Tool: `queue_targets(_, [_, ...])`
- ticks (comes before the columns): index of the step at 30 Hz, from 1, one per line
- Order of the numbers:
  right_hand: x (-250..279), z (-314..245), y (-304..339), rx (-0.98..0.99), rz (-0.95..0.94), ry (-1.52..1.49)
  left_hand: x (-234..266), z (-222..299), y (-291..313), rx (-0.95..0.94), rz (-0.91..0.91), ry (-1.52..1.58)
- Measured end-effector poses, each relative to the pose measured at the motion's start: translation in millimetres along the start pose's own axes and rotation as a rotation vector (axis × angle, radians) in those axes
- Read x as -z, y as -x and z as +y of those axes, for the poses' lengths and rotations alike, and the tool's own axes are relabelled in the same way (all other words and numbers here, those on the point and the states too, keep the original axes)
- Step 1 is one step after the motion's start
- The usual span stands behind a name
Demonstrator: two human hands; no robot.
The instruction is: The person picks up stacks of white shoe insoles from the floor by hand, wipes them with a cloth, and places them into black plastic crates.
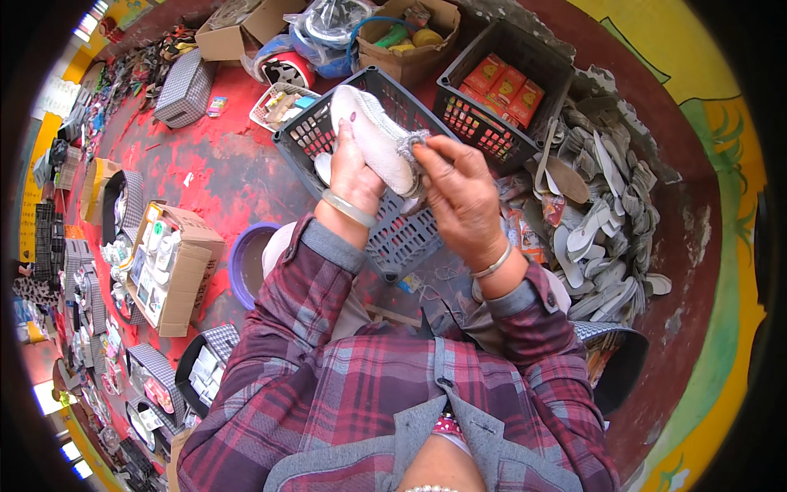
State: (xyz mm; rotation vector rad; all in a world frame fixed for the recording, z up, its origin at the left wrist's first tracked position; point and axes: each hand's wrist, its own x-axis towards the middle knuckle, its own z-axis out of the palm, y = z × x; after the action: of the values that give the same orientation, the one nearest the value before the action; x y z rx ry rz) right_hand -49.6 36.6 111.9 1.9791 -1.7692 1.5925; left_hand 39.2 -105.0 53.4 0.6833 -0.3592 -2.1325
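Left hand [354, 179] grips pale shoe [379, 152] above dark plastic crate [403, 242]; right hand [467, 197] pinches grey tuft [411, 143] at its edge. Looks mid-work: shoe mostly formed, tuft seemingly unfinished, exact stage unclear; heaped grey soles [607, 234] lie unhandled at right.

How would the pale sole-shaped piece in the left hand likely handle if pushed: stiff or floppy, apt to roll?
The pale sole-shaped piece looks moderately stiff, extending past the left hand without visible drooping. Its long outline suggests it would slide rather than roll.
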Motion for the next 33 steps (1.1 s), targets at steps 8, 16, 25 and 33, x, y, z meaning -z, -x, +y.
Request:
queue_targets(8, [-9.0,2.7,26.1,0.163,-0.239,-0.04,7.0,23.7,-5.8,-0.084,0.1,0.055])
queue_targets(16, [27.4,49.2,31.7,-0.708,-0.028,-0.545,0.4,29.7,2.2,0.037,-0.305,0.19])
queue_targets(25, [45.0,-14.6,2.3,-0.232,-0.06,-0.241,-30.9,-1.3,28.1,0.189,-0.25,0.113])
queue_targets(33, [22.4,-17.7,8.9,-0.029,0.101,0.087,-25.1,-21.4,41.9,0.388,-0.483,0.03])
